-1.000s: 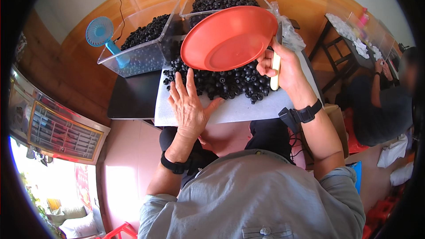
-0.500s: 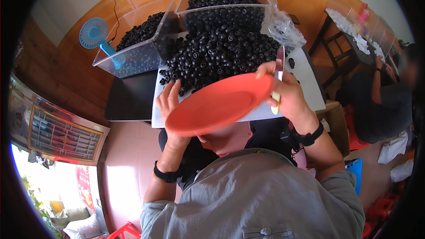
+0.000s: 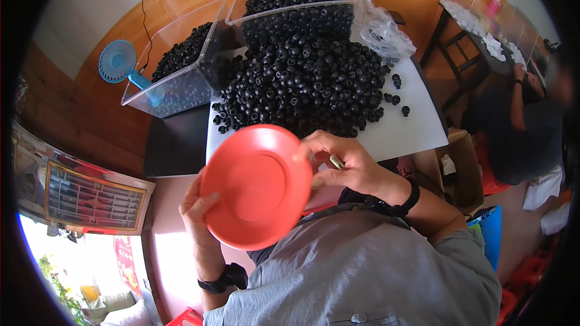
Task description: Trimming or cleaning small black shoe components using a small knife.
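A round red plastic dish (image 3: pixel 252 184), with nothing in it, is tilted toward me above my lap. My left hand (image 3: pixel 198 214) grips its left rim, thumb on the inner face. My right hand (image 3: pixel 347 166) is closed round a small knife (image 3: pixel 336 162); only a bit of its pale handle shows, the blade being hidden. The fingertips of that hand are at the dish's right rim, slightly blurred. Just beyond the dish, a big heap of small black plastic parts (image 3: pixel 296 84), rounded with holes, covers much of the white tabletop (image 3: pixel 414 127).
Two clear plastic bins of black parts stand behind the heap, one at the back (image 3: pixel 294 11) and one at the left (image 3: pixel 181 81). A blue fan (image 3: pixel 118 63) is at the left bin. Crumpled clear plastic (image 3: pixel 386 33) lies back right. Another person (image 3: pixel 513 121) sits far right.
The dish has come nearer to me and turned its inside up into view. Both hands moved down with it. The knife, upright before with its blade showing, is now mostly hidden in my right hand.
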`<state>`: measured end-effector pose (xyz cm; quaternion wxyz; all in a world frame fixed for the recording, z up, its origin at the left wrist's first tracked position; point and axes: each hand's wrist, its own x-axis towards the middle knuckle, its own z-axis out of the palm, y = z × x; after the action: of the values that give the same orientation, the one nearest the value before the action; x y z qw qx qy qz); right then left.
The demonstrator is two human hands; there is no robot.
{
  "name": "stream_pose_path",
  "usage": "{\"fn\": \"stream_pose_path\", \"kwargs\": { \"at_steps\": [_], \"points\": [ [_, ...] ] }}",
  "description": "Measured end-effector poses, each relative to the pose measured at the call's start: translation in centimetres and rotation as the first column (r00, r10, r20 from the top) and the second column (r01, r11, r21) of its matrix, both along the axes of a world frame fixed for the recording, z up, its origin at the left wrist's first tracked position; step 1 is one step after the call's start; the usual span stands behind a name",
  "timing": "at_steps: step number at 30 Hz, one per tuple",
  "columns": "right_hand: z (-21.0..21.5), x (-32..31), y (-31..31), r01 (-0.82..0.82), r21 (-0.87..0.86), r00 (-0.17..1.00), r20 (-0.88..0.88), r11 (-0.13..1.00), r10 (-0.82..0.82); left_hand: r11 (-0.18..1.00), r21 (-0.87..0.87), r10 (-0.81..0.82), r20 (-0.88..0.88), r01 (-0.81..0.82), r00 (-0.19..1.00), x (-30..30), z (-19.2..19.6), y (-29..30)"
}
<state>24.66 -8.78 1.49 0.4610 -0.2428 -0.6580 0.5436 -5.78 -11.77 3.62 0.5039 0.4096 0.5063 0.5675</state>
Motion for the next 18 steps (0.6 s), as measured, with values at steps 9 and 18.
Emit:
{"fn": "stream_pose_path", "kwargs": {
  "at_steps": [9, 18],
  "points": [
    [-0.2, 3.6, -3.0, -0.101, -0.335, 0.994, -0.007, 0.937, 0.105, 0.869, 0.14, 0.479, 0.008, -0.475, 0.878, -6.7, -1.9, 3.1],
    [-3.0, 4.1, -6.0, -0.17, -0.391, 0.925, -0.38, 0.904, 0.01, 0.784, 0.113, 0.621, -0.104, -0.611, 0.777, -9.4, -5.8, 7.2]
  ]
}}
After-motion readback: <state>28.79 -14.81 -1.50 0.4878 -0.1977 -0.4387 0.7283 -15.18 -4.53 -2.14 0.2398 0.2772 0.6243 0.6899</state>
